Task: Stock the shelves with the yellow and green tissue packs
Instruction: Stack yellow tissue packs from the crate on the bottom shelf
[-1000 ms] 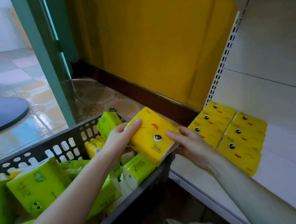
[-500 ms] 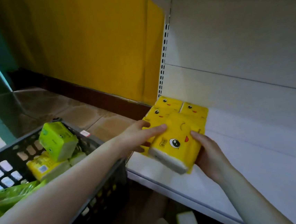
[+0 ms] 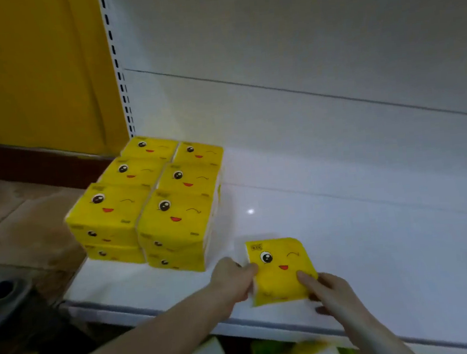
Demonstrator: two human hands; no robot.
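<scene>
setting the yellow tissue pack (image 3: pixel 281 269) on the shelf (image 3: pixel 390 247), left hand (image 3: pixel 233 281) grips its left edge, right hand (image 3: pixel 333 292) pinches its right corner; best slide it flush against the stacked yellow packs (image 3: pixel 173 211).

Two bare arms reach in from the bottom edge. The left forearm (image 3: pixel 157 344) enters at 7 o'clock and angles toward 1 o'clock. Its left hand (image 3: pixel 232 281) is curled, knuckles up, and pinches the 9 o'clock edge of a yellow pack (image 3: pixel 278 269). The right forearm (image 3: pixel 376 337) comes in at 5 o'clock, pointing toward 11 o'clock. The right hand (image 3: pixel 330 293) grips the pack's 4 o'clock corner, one digit laid on top and the others curled beneath.
</scene>
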